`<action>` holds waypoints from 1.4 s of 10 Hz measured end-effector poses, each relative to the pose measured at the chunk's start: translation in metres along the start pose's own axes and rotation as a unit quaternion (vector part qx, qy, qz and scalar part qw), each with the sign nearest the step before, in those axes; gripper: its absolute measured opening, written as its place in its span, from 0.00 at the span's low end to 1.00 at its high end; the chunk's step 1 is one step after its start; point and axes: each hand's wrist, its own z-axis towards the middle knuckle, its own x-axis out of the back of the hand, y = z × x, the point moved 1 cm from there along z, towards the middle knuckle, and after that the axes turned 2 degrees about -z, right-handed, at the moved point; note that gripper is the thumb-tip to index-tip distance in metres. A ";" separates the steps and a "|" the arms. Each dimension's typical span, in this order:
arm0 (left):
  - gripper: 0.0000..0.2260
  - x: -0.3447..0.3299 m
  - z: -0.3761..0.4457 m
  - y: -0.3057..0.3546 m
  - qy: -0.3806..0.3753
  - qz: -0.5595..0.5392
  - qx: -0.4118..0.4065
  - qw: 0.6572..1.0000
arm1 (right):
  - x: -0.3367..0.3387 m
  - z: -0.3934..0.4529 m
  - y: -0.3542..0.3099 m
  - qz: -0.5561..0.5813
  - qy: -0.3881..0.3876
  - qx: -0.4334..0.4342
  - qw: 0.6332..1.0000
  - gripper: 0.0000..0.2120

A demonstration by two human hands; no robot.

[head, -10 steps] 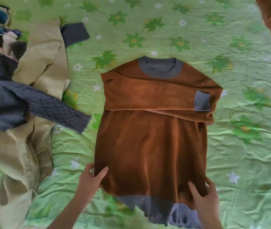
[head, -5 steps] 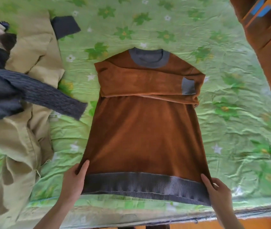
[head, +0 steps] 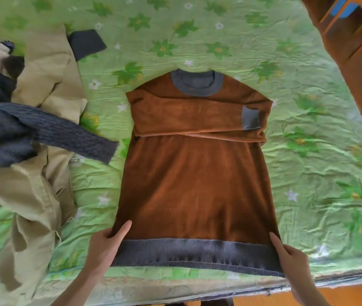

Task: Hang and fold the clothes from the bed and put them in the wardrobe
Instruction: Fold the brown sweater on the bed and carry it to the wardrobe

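A brown sweater (head: 195, 180) with grey collar, cuffs and hem lies flat on the green flowered bed sheet (head: 321, 164), collar away from me. Its sleeves are folded across the chest, one grey cuff showing at the right. My left hand (head: 106, 246) grips the left corner of the grey hem, thumb on top of the fabric. My right hand (head: 290, 257) pinches the right corner of the hem. The hem lies stretched straight between both hands near the bed's front edge.
A heap of clothes lies at the left: beige trousers (head: 34, 195), a dark blue knitted sweater (head: 49, 131) with a sleeve reaching toward the brown one, and patterned items at the far left. Brown wooden furniture (head: 352, 47) stands at the upper right. Orange floor shows below the bed edge.
A second ago the hem was bunched and folded under; both hands have pulled it toward me and spread it flat. The sweater now lies straighter.
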 end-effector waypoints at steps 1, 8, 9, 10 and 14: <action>0.21 0.012 0.003 0.019 -0.114 -0.149 0.128 0.974 | -0.001 -0.002 -0.022 0.286 -0.144 -0.145 0.936 0.07; 0.13 -0.048 0.121 0.196 0.012 -0.538 0.127 0.833 | -0.039 0.146 -0.212 0.437 -0.140 -0.109 0.882 0.20; 0.14 -0.067 0.119 0.192 0.066 -0.397 0.026 0.915 | -0.049 0.138 -0.203 0.277 -0.068 0.048 0.957 0.14; 0.10 -0.077 0.112 0.183 0.134 0.018 -0.279 0.951 | -0.052 0.138 -0.184 -0.046 0.061 0.367 0.927 0.10; 0.34 -0.069 0.147 0.168 0.001 0.426 -0.442 0.789 | -0.049 0.152 -0.183 -0.402 0.081 0.490 0.770 0.33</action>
